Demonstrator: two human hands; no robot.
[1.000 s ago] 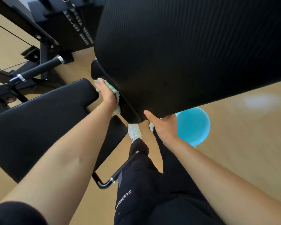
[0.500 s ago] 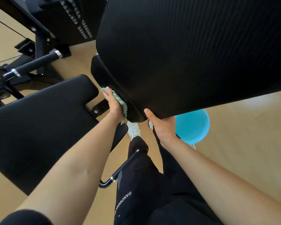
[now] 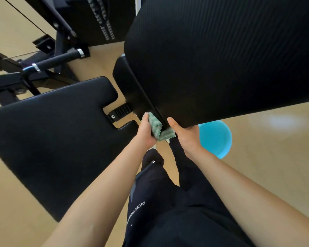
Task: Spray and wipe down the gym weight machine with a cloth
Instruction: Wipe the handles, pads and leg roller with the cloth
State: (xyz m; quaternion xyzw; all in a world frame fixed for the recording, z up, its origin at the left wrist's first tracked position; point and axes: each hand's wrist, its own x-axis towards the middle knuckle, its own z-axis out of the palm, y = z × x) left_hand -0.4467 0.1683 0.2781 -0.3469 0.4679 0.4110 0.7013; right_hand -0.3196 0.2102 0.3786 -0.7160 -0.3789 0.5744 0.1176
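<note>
Small green bumpy cloth, soft-looking, with a wavy edge, bunched up and folded over. Held tight in the left hand, fingers curled round it, thumb up along its side. Pressed against the bottom corner of the big black ribbed pad of the weight machine, right on the thin dark edge. One loose end hanging out under that corner and reaching over to the right hand; touching it or not, hard to tell.

Right hand just beside the left, gripping the same bottom corner of the pad. Thumb laid flat on the front, pointing up. Fingers tucked behind the pad, out of sight. Cloth squeezed in between the two hands.

Pad wide and tilted, covered in fine lines, filling the space above both hands and off to the right.

To the left of the left hand, a flat smooth black seat cushion, with a notch cut in the end close to the knuckles. Further off past the left hand, a black handle bar with silver rings and a dark stack of weight plates. Just past the right hand, down on the light wooden floor, a round bright blue bucket, partly hidden by the pad. Below both arms, black trousers with white letters on one leg.
</note>
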